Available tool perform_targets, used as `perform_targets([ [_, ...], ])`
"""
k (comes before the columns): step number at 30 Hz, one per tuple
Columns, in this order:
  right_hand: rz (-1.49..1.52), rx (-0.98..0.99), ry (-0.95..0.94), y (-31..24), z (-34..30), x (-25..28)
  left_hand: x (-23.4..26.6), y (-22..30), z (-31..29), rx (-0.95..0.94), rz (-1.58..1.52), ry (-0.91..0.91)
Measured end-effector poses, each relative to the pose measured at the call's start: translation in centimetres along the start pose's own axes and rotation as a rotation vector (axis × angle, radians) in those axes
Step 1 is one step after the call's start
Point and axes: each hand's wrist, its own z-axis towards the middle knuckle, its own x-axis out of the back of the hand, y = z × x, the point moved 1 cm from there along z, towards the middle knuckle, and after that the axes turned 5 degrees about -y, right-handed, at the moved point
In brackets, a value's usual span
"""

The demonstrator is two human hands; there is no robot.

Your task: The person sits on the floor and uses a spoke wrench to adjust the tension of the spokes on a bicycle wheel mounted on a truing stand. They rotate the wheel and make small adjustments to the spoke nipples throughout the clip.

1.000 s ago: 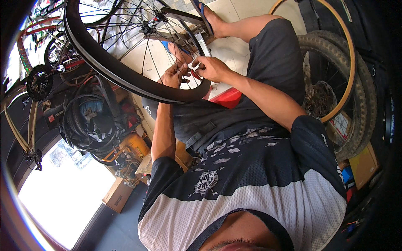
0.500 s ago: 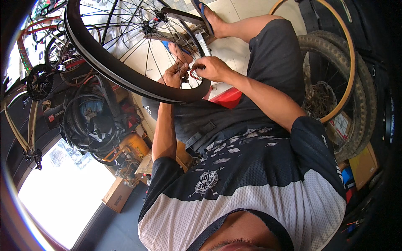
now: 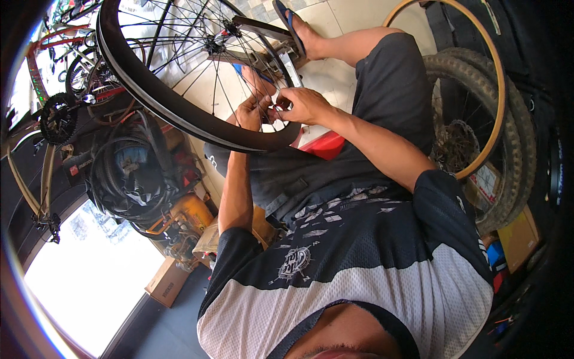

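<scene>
A bicycle wheel with a deep black rim and thin dark spokes stands tilted in front of me, its hub towards the far side. My left hand reaches in among the spokes by the near right part of the rim, thumb and fingers pinched around a spoke. Close against it, my right hand is closed with bent fingers on a small red tool, which looks like a spoke wrench. Fingers hide most of that tool.
A metal stand is at the hub. A red object lies between my legs. Knobby tyres and a tan-edged hoop are at right. On the left are a crankset, black tyres, an orange machine and a cardboard box.
My right hand has shifted slightly and turned, so less of the red tool shows. The hands are closer together. The wheel appears slightly lower and further right in view.
</scene>
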Motion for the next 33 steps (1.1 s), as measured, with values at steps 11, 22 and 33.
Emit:
perform_targets([
  [11, 0.155, -0.146, 0.006, 0.7, 0.4, -0.3, -0.9, 1.4, -0.6, -0.025, 0.07, 0.02],
  [22, 0.053, -0.093, -0.051, 1.0, 0.7, -0.4, 0.1, 0.1, 0.2, -0.024, 0.07, -0.007],
  [33, 0.124, -0.186, -0.046, 1.0, 1.0, 0.2, -0.8, 0.7, -0.1, -0.028, 0.046, 0.029],
])
